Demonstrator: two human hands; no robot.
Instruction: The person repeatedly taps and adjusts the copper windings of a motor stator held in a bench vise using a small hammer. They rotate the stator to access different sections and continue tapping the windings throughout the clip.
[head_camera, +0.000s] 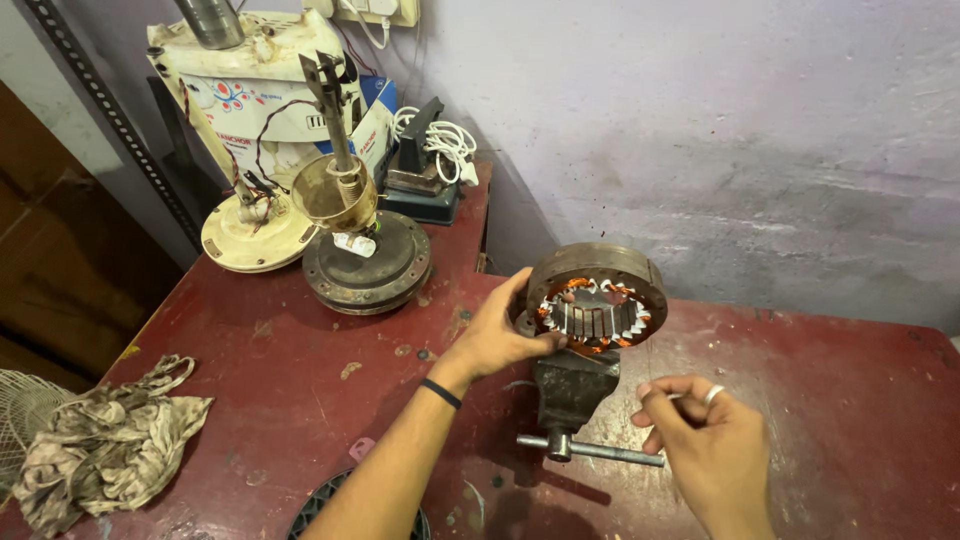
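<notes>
Left hand (495, 335) is gripping the round rusty-brown motor stator ring with orange copper windings and white insulation (597, 297), fingers wrapping its left rim, thumb pressing near the lower left edge. The ring is standing on edge, open face turned toward the camera, its bore axis running roughly toward the viewer. It is sitting directly above the small grey metal bench vise (572, 385); whether the vise is clamping it I cannot tell from here.

Right hand (712, 440) is hovering to the right of and below the stator, fingers curled loosely with a ring on one finger, holding nothing that shows. It is sitting just beside the right end of the vise's steel handle bar (600, 452), close to touching, contact unclear. The bar's long axis is lying nearly horizontal, left to right, sloping slightly down to the right, so its free end is pointing at the right hand. Right hand is much nearer to the bar; left hand is well above it on the stator.

Away to the left of the left hand: a crumpled camouflage-pattern rag (105, 445) on the dark red worn tabletop (300, 380), and beyond it a dismantled fan motor housing with a bare shaft (365, 255).
</notes>
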